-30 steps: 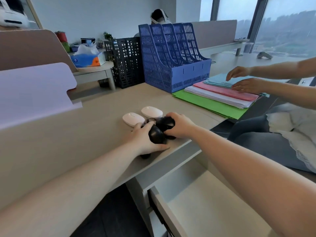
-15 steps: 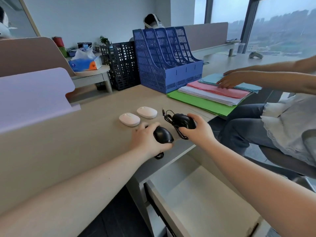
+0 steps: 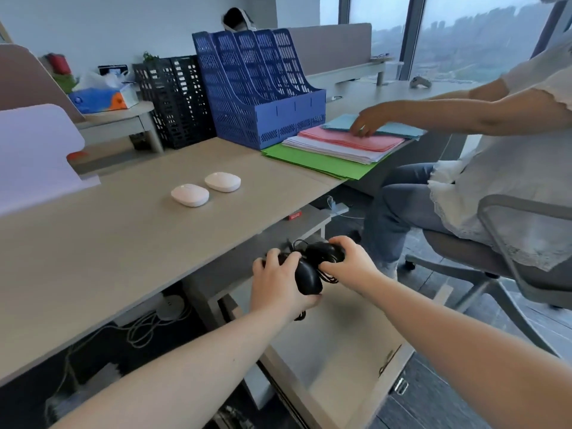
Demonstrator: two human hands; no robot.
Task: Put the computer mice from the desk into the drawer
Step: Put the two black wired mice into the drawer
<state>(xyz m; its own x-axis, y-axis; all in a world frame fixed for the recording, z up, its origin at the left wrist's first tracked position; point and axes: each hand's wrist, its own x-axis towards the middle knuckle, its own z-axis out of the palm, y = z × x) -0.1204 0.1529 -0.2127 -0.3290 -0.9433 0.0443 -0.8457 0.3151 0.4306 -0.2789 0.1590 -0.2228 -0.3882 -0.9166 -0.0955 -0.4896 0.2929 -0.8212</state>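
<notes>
My left hand (image 3: 275, 286) grips a black wired mouse (image 3: 306, 275) and my right hand (image 3: 349, 261) grips a second black wired mouse (image 3: 325, 251). Both are held close together, cables tangled between them, below the desk edge and above the back of the open drawer (image 3: 340, 345). The drawer is pulled out and pale inside. Two white mice stay on the desk (image 3: 123, 236): one at the left (image 3: 190, 195), one at the right (image 3: 223, 181), side by side.
A blue file rack (image 3: 260, 88) and a black mesh rack (image 3: 175, 97) stand at the desk's back. Coloured paper stacks (image 3: 334, 147) lie to the right, where a seated person's hand (image 3: 368, 119) rests. An office chair (image 3: 510, 267) is close to the drawer's right.
Both hands lifted the black mice off the desk and carried them down over the open drawer. The view swung to the right and down.
</notes>
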